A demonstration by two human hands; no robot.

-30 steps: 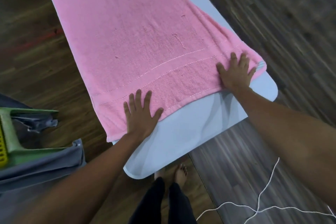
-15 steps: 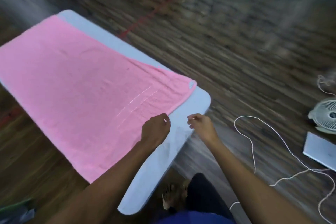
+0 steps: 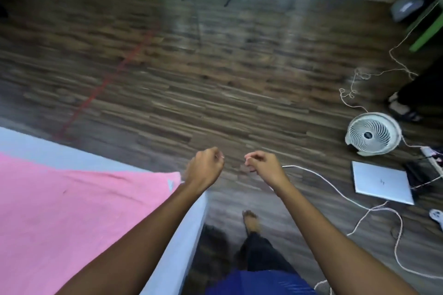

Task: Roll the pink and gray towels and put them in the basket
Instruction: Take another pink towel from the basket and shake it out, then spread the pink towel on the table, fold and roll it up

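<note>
The left hand [image 3: 205, 166] and right hand [image 3: 263, 168] are raised beside a table [image 3: 48, 151].
Both are curled into fists with nothing held; the pink towel [image 3: 72, 211] is laid flat on the table, lower left.

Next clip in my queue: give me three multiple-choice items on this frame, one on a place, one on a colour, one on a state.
1. Where is the white fan?
A. on a chair
B. in a basket
C. on the wood floor

2. What colour is the towel on the table?
A. pink
B. gray
C. green

3. How does that towel lie?
A. rolled up
B. spread flat
C. bunched in a hand's grip

Answers:
1 C, the fan stands on the floorboards near the laptop.
2 A, the cloth is plainly pink.
3 B, it lies unrolled across the tabletop.
</note>
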